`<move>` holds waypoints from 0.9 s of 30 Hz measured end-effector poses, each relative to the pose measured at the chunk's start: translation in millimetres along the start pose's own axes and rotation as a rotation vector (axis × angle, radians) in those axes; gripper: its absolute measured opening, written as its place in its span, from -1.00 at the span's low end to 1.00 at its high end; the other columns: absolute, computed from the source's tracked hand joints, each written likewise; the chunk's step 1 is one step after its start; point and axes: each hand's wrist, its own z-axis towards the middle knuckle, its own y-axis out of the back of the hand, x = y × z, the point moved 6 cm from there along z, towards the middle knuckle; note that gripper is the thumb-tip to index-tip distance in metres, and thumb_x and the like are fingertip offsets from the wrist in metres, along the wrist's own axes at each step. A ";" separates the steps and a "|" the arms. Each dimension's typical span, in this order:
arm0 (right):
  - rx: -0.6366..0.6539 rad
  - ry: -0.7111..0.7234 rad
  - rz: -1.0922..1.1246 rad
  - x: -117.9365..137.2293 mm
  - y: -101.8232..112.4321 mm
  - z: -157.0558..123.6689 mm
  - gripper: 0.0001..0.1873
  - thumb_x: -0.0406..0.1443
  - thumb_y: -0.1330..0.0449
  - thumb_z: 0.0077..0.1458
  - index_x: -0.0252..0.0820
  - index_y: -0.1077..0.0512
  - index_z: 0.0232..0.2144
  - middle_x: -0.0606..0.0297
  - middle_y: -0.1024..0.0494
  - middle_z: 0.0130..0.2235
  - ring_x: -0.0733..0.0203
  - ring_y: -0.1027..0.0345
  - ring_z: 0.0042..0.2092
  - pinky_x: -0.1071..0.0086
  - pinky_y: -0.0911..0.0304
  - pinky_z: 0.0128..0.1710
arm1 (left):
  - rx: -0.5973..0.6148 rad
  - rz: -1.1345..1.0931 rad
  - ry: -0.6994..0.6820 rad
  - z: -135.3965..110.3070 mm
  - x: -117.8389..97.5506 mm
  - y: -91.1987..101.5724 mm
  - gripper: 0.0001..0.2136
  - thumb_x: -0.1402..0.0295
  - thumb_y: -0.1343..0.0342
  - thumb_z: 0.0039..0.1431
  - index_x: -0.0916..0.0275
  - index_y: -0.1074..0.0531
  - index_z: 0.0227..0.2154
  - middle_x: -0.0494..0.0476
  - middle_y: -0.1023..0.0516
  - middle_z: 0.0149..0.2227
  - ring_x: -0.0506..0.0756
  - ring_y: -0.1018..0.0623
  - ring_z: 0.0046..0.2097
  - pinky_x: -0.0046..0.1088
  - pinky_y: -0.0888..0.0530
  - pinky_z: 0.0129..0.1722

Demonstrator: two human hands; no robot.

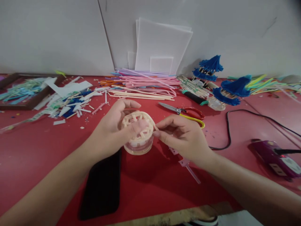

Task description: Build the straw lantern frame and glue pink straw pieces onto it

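Observation:
A small round craft piece (pixel 139 150), cream at its top and bottom rims with pinkish walls between, is held above the red table. My left hand (pixel 117 125) grips it from the left, thumb lying across the spoked top. On the other side my right hand (pixel 183 135) pinches the end of a cream strip (pixel 155 126) against the upper rim. Below my right hand lies a pink piece with a stick (pixel 191 172), partly covered by the fingers. Beneath the left wrist rests a black phone (pixel 103 188).
Behind the hands are scissors (pixel 181 111), a bundle of coloured sticks (pixel 145 83) and white sheets (pixel 162 44) against the wall. Paper scraps (pixel 70 103) and a brown frame (pixel 37 102) lie left. Blue-roofed models (pixel 231 89), a black cable (pixel 227 125) and a purple power strip (pixel 275 157) occupy the right.

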 end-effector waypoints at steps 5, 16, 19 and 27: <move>0.007 0.117 -0.171 6.5 0.7 -6.8 -0.93 -0.36 -0.34 0.00 -0.21 -0.50 -0.44 0.33 -0.62 -0.46 0.36 -0.47 -0.46 0.56 -0.33 -0.51 | -0.018 -0.033 -0.136 -4.2 0.2 -1.9 -0.47 0.24 -0.42 -0.24 0.16 -0.27 -0.22 0.04 -0.41 -0.29 0.05 -0.51 -0.37 -0.46 -0.47 -0.47; 0.029 0.455 -0.466 27.0 -6.6 -15.6 -0.89 -0.38 -0.29 0.07 -0.19 -0.41 -0.45 0.32 -0.57 -0.47 0.34 -0.43 -0.45 0.51 -0.33 -0.41 | -0.278 0.199 -0.464 -23.2 -5.9 4.4 -0.68 0.01 -0.02 0.24 0.18 -0.38 -0.22 0.16 -0.39 -0.21 0.13 -0.45 -0.18 -0.29 -0.44 -0.20; 0.047 0.514 -0.520 29.1 -9.5 -17.7 -0.86 -0.35 -0.23 0.14 -0.19 -0.39 -0.47 0.32 -0.51 -0.51 0.33 -0.37 -0.47 0.47 -0.29 -0.43 | -0.216 0.223 -0.523 -31.4 -5.0 -3.5 -0.70 0.11 -0.01 0.27 0.19 -0.35 -0.09 0.25 -0.37 -0.07 0.20 -0.45 -0.01 -0.18 -0.44 -0.04; 0.053 0.622 -0.581 35.7 -13.0 -21.5 -0.94 -0.35 -0.24 0.14 -0.20 -0.42 -0.38 0.30 -0.54 -0.49 0.30 -0.33 -0.48 0.41 -0.27 -0.44 | -0.219 0.589 -0.519 -35.8 -15.3 -12.4 -0.69 0.34 -0.20 0.10 0.11 -0.33 -0.08 0.20 -0.45 0.03 0.27 -0.42 0.09 -0.07 -0.32 0.11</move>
